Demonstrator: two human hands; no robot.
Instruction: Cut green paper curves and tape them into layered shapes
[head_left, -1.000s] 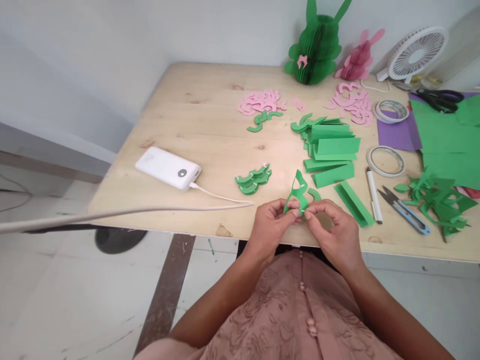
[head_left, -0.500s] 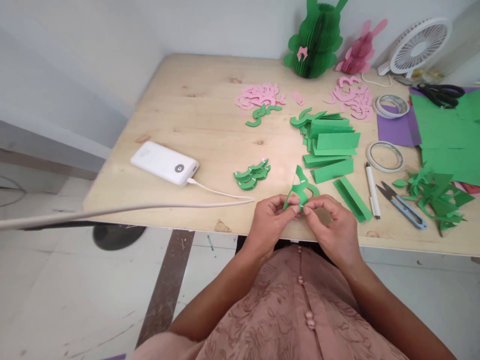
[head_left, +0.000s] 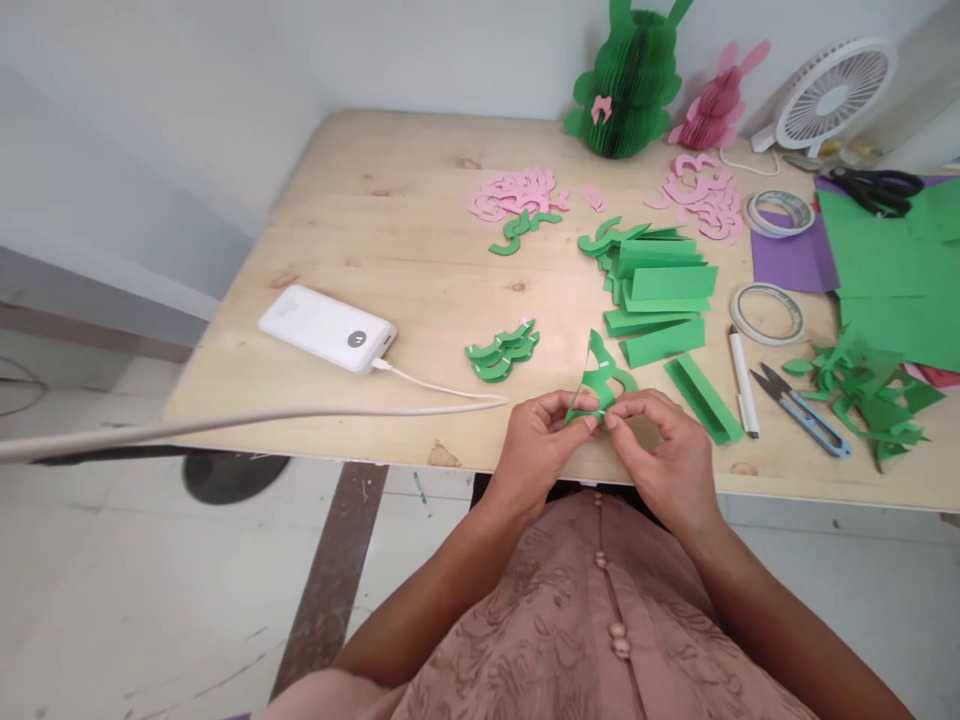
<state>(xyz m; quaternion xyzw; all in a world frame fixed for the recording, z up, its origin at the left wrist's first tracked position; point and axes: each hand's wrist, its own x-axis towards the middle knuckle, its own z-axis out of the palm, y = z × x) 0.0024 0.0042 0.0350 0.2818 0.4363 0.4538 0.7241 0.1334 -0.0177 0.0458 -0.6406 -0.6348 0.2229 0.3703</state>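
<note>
A curvy green paper cut-out (head_left: pixel 601 378) stands at the table's front edge between my hands, with small white bits of tape on it. My left hand (head_left: pixel 536 440) pinches its lower left part between thumb and fingers. Close by, my right hand (head_left: pixel 667 440) is closed, thumb and forefinger pressed together on a small white piece of tape (head_left: pixel 602 413) at the cut-out's lower edge. The fingertips partly hide that spot. To the left lies a small stack of green cut-outs (head_left: pixel 502 352) with similar white bits.
Folded green strips (head_left: pixel 667 285) lie ahead, with pink cut-outs (head_left: pixel 517 193) farther back. To the right are a white pen (head_left: pixel 744 385), thread snips (head_left: pixel 806 412), a tape roll (head_left: pixel 769 313) and green scraps (head_left: pixel 874 385). A power bank (head_left: pixel 326 327) with its cable (head_left: pixel 247 418) sits left.
The whole view has shifted very slightly. Both hands keep the same pinch on the cut-out and the tape.
</note>
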